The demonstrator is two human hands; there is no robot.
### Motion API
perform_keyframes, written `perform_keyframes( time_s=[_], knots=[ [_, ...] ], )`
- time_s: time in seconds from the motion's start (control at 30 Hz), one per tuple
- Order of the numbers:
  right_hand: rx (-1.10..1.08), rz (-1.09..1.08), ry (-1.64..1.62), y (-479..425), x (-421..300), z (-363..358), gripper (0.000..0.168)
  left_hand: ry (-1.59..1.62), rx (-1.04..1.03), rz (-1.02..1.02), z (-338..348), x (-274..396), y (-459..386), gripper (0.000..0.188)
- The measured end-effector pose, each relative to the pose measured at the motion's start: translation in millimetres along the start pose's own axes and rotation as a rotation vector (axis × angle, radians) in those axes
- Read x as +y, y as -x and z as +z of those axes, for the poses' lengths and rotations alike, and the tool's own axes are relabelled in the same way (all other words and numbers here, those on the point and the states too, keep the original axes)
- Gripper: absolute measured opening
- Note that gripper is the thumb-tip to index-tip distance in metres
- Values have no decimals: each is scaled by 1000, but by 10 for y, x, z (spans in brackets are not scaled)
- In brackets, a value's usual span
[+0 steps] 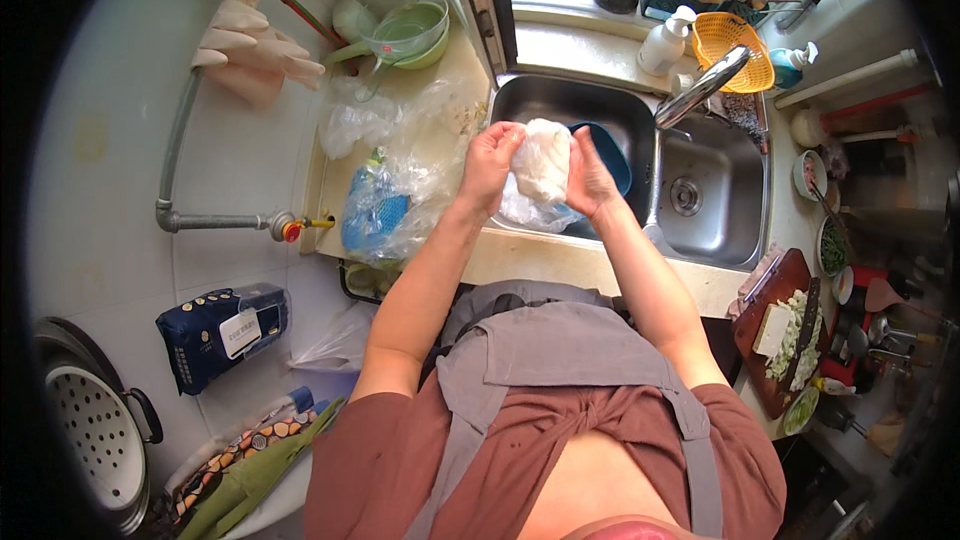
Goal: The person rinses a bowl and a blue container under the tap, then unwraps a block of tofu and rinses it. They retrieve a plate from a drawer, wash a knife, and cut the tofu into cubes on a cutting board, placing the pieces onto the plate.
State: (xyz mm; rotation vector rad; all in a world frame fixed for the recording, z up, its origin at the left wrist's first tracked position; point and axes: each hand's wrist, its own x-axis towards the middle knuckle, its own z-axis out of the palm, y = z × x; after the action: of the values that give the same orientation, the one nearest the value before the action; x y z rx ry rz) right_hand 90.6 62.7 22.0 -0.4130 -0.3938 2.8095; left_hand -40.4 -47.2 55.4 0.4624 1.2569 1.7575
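Over the left basin of the steel sink (517,94), a soft-looking white bundle (544,160) is held up between both palms. What it is made of cannot be told. My left hand (489,165) pinches its left side, thumb and fingers close together. On the other side, my right hand (591,176) rests against the bundle's edge with its fingers pointing up. Behind and below the bundle lie a clear plastic bag (536,208) and a dark blue basin (609,157), both partly hidden.
The chrome faucet (701,86) leans over the sink divider. Plastic bags (375,202) cover the left counter beside green strainers (409,34). To the right, a cutting board (750,337) carries a knife (804,330), chopped vegetables and a pale block (772,330). Rubber gloves (251,49) hang on a pipe.
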Motion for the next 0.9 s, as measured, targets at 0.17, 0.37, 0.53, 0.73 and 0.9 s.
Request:
perform_keyframes(
  time_s=[0.17, 0.37, 0.53, 0.73, 0.9],
  knots=[
    [214, -155, 70, 150, -95, -61, 36, -134, -11, -41, 343, 37, 34, 20],
    [297, -390, 238, 315, -495, -288, 32, -685, -219, -357, 202, 282, 55, 39],
    [150, -169, 78, 444, -699, -443, 40, 264, -33, -80, 542, 146, 167, 7],
    [58, -173, 247, 530, -693, -423, 54, 351, -167, 8, 800, 120, 3, 11],
    [78, -477, 1052, 724, -870, -46, 48, -83, -274, -65, 1005, 95, 28, 16]
  ],
)
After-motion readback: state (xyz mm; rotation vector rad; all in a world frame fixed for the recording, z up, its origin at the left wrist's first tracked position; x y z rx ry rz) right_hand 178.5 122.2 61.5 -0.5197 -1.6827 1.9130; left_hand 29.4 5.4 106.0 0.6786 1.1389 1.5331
